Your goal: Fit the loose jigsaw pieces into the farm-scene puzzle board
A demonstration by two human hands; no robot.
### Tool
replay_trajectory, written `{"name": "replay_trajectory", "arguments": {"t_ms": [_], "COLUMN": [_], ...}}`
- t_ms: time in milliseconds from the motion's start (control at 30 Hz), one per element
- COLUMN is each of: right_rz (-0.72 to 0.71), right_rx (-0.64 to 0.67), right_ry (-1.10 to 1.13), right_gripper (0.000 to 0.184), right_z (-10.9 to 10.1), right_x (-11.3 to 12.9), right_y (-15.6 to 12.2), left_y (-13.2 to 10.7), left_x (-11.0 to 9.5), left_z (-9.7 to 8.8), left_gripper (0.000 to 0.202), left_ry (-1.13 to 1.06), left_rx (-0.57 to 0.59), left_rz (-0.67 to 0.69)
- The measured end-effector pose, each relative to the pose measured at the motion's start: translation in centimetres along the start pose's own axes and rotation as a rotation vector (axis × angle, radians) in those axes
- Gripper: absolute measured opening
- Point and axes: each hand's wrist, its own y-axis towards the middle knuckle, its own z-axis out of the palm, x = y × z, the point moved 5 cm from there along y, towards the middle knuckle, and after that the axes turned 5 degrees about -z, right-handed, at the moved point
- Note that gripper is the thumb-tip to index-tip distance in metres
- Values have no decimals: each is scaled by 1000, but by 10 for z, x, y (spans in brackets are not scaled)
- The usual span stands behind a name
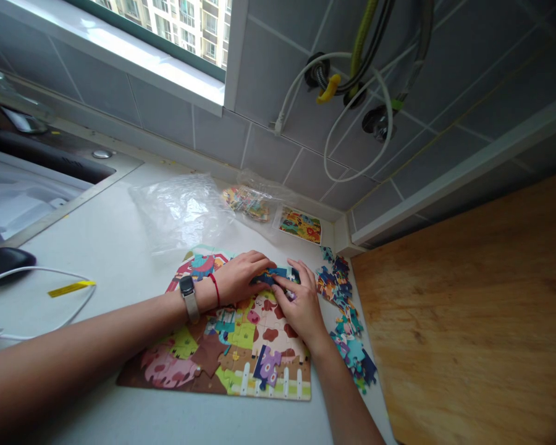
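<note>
A black mouse [2, 261] sits at nine o'clock, by a yellow tag [71, 288]. The puzzle [227, 346] lies flat in the middle of the counter [120, 247]. The left hand [241, 278] presses flat on its top edge. The right hand [299, 303] touches it, fingers pinching a blue piece [278, 274]. Loose pieces [343, 309] lie at three o'clock, beside the puzzle.
</note>
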Motion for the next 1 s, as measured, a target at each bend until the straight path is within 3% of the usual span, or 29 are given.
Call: {"name": "replay_trajectory", "arguments": {"t_ms": [200, 433, 700, 1000], "right_rz": [-39, -38, 53, 54], "right_rx": [16, 22, -92, 72], "right_ry": [17, -11, 1, -9], "right_gripper": [32, 23, 26, 32], "right_z": [-3, -2, -31, -18], "right_x": [-4, -7, -38, -52], "right_y": [1, 2, 4, -1], "left_y": [1, 1, 0, -1], "left_x": [-4, -3, 1, 2], "left_z": [-2, -3, 1, 2], "left_gripper": [27, 26, 18, 25], "left_ry": [37, 54, 77, 107], "left_rx": [-34, -41, -28, -15], "left_rz": [24, 5, 51, 88]}}
